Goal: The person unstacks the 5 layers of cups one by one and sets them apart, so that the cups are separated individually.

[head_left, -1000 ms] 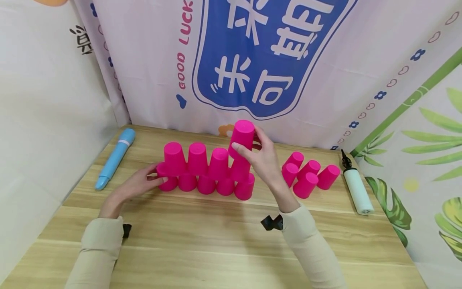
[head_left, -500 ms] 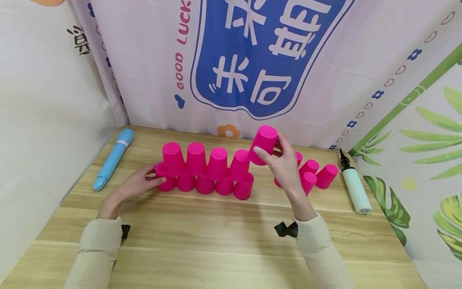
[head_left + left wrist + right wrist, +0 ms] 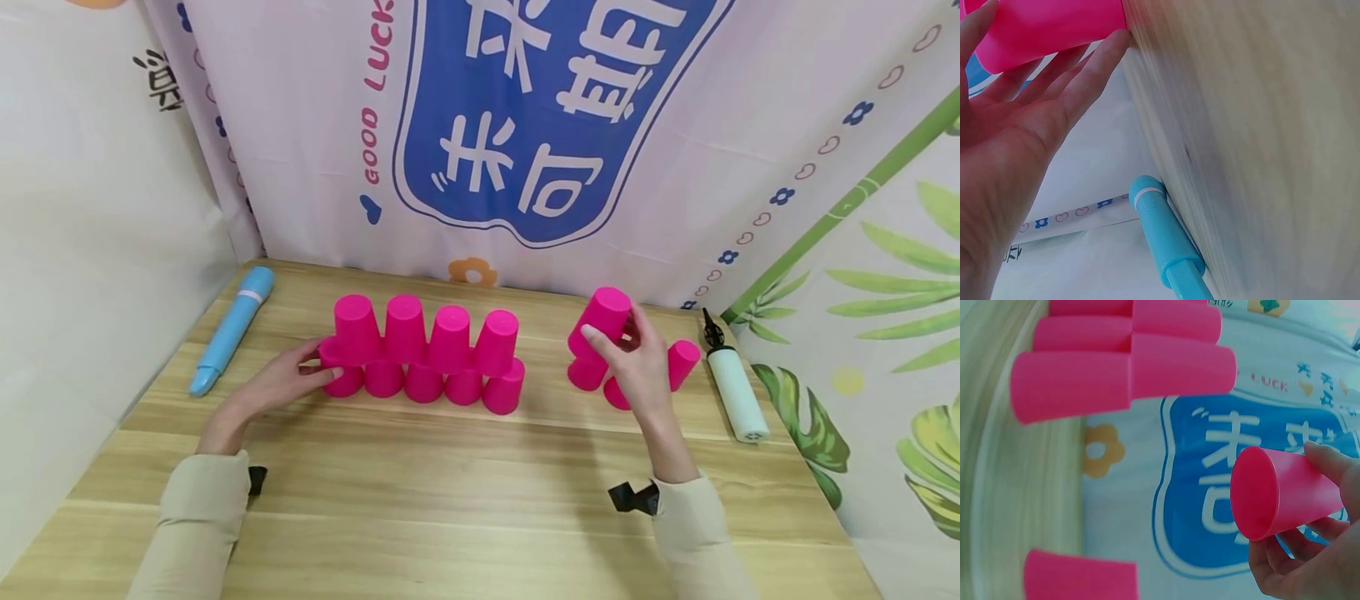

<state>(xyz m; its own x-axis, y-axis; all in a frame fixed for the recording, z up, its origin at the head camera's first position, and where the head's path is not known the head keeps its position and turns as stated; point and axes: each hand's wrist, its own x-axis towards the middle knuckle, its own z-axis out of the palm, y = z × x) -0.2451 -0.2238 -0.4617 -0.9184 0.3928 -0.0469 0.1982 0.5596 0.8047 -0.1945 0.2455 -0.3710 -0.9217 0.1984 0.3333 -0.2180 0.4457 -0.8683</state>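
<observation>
Bright pink cups stand upside down in two tiers, with a lower row of several cups (image 3: 502,387) and an upper row of several (image 3: 495,343) bridging them. My left hand (image 3: 277,385) holds the leftmost lower cup (image 3: 345,383) between thumb and fingers, as the left wrist view also shows on that cup (image 3: 1054,31). My right hand (image 3: 637,367) grips another pink cup (image 3: 603,318), raised and mouth down, over a loose group of cups on the right. In the right wrist view the hollow mouth of that held cup (image 3: 1300,490) is visible.
Near the right hand stand loose pink cups (image 3: 682,362), partly hidden by it. A pale green hand pump (image 3: 737,396) with a black nozzle lies at the far right. A blue pump-like tube (image 3: 232,332) lies at the left. A printed cloth (image 3: 315,217) hangs behind the wooden table (image 3: 420,500).
My right hand has carried its cup from above the right end of the upper row rightward to the loose cups, and a little lower. The left hand stays at the leftmost lower cup.
</observation>
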